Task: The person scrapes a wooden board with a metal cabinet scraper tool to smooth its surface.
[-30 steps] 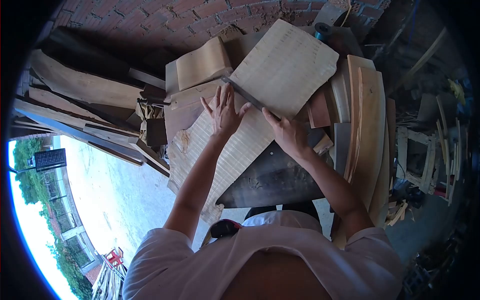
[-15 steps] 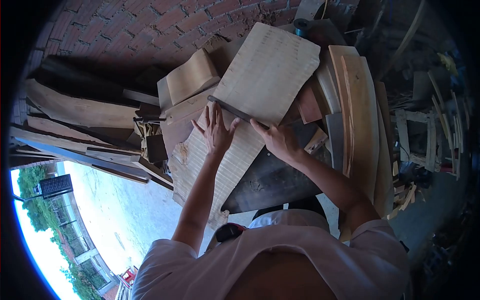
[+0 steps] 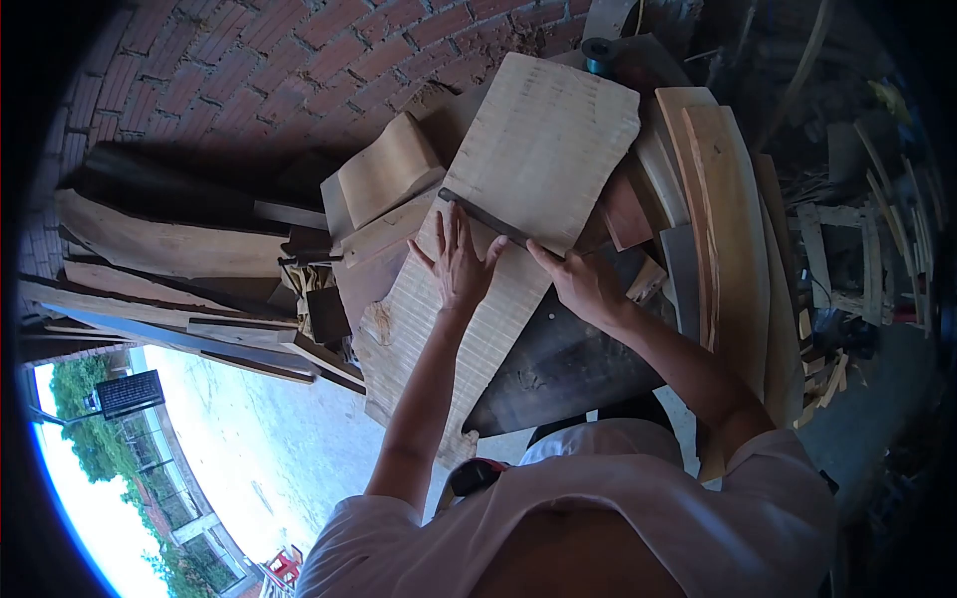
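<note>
A long, pale, rough-sawn board (image 3: 543, 130) lies slantwise over the wood pile. A narrow dark bar (image 3: 483, 215) rests across its middle. My left hand (image 3: 461, 267) is flat on the board's lower part, fingers spread, with fingertips beside the bar and the thumb near its right end. My right hand (image 3: 586, 284) is closed at the right end of the bar, index finger stretched along it; the palm side is hidden. Under the board's right edge a dark panel (image 3: 558, 349) shows.
Curved planks (image 3: 733, 229) stand at the right. More planks (image 3: 169, 234) are stacked at the left. A curved wood block (image 3: 389, 169) and a spool (image 3: 598, 55) lie near the brick wall (image 3: 329, 50). Scrap wood (image 3: 877, 239) is at the far right.
The view has shifted, so much of the scene appears farther right and slightly lower. Both hands and the bar keep about the same place on the board.
</note>
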Demonstrator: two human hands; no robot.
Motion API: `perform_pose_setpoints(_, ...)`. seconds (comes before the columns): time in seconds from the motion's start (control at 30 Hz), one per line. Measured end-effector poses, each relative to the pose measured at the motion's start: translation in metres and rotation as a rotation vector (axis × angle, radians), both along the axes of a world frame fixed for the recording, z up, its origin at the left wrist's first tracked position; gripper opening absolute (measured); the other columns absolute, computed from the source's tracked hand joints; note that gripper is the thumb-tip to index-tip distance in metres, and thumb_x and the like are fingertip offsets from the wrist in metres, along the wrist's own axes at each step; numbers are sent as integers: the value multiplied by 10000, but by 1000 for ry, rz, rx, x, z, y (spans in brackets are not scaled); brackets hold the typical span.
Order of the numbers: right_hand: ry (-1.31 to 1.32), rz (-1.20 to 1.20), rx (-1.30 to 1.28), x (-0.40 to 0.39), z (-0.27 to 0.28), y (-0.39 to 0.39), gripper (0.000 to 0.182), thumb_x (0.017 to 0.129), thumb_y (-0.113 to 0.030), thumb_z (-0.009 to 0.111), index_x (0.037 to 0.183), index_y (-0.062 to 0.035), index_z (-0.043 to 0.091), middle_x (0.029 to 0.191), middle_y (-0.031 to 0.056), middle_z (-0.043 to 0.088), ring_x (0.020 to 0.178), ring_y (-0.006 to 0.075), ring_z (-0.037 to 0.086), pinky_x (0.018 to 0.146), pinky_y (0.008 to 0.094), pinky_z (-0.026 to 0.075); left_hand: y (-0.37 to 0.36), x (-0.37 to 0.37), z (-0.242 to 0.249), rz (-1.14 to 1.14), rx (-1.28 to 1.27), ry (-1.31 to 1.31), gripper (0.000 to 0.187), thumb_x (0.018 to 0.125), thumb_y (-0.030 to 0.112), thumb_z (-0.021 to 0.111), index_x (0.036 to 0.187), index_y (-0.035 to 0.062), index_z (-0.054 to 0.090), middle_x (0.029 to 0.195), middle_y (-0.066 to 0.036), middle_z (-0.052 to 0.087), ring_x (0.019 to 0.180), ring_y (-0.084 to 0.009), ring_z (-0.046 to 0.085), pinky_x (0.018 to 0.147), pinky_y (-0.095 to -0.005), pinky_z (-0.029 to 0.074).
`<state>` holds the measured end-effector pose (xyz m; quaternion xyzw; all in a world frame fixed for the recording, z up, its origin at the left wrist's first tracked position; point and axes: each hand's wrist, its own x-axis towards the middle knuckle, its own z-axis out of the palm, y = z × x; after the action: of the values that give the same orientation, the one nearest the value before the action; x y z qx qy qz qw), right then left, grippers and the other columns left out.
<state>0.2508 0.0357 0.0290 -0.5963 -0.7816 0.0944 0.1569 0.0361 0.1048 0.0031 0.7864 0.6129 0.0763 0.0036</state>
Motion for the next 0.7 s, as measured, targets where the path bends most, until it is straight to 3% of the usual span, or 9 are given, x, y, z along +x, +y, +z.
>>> perform_pose_setpoints(0.13, -23, -35, -1, 8, -3, 20, 585, 856, -83, 626, 1432, -167, 570, 610, 130, 645, 536, 291, 675, 503, 402, 551, 45, 18, -2, 10, 45, -73, 811, 962, 659, 500, 1526, 83, 412, 1626, -45, 337, 1535, -238, 229, 1165, -687, -55)
perform_pose_setpoints(0.17, -42, -55, 1, 8, -1, 38, 605, 843, -67, 645, 1434, -174, 572, 592, 131, 624, 514, 296, 657, 498, 394, 542, 64, 23, 7, 10, -14, -96, 909, 940, 720, 459, 1531, 34, 386, 1624, -59, 340, 1535, -242, 228, 1157, -713, -48)
perform_pose_setpoints(0.23, -43, -56, 59, 9, 2, 51, 601, 830, -63, 659, 1417, -173, 591, 594, 129, 633, 519, 288, 661, 491, 380, 539, 78, 29, 13, 38, -23, -80, 909, 933, 729, 457, 1521, 38, 405, 1614, -59, 359, 1534, -241, 232, 1159, -710, -46)
perform_pose_setpoints(0.33, -74, -62, 28, 11, 2, 31, 588, 825, -59, 660, 1399, -177, 610, 632, 144, 651, 542, 289, 673, 497, 384, 545, 50, 22, 14, -10, 17, -30, 920, 927, 739, 454, 1518, 35, 411, 1610, -63, 364, 1533, -242, 233, 1163, -705, -47)
perform_pose_setpoints(0.4, 0, 13, 247, 20, -11, 10, 576, 829, -55, 649, 1389, -182, 621, 656, 148, 653, 553, 296, 671, 503, 401, 553, 21, 18, 7, -42, 56, -6, 941, 913, 746, 470, 1517, 26, 406, 1605, -68, 369, 1535, -243, 227, 1167, -698, -55)
perform_pose_setpoints(0.5, 42, -27, 89, 29, -11, 7, 586, 834, -62, 638, 1405, -188, 605, 717, 175, 675, 599, 304, 693, 513, 422, 562, 24, 29, 0, -44, 49, -14, 945, 899, 735, 511, 1511, 21, 413, 1600, -70, 376, 1532, -242, 233, 1171, -691, -57)
perform_pose_setpoints(0.53, 29, -52, -77, 29, 6, 21, 605, 837, -66, 633, 1430, -172, 573, 682, 171, 669, 575, 297, 690, 495, 420, 559, 42, 36, 4, -43, 75, -31, 933, 901, 725, 517, 1503, 18, 424, 1597, -72, 382, 1529, -242, 240, 1173, -690, -52)
perform_pose_setpoints(0.7, -66, -71, 52, 34, 12, 71, 613, 845, -95, 638, 1448, -136, 539, 561, 110, 614, 458, 270, 628, 439, 387, 528, 99, 50, 23, -13, 37, -28, 832, 937, 666, 540, 1493, 54, 449, 1589, -48, 395, 1526, -239, 247, 1170, -700, -14)
